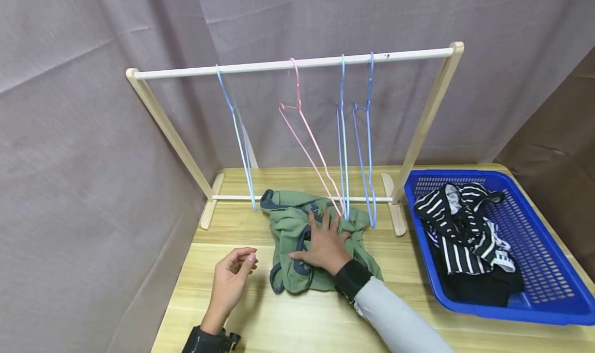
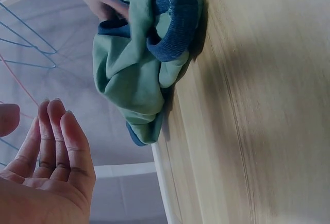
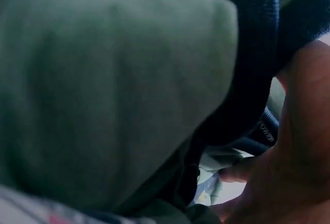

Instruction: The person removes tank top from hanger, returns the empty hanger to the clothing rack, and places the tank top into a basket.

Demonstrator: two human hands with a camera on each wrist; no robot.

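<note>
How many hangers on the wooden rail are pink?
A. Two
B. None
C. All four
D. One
D. Of the four wire hangers on the rail, only the pink hanger has that colour; the other three, such as the blue hanger at the left end, are blue.

Grey sleeve, black cuff, black wrist strap
</note>
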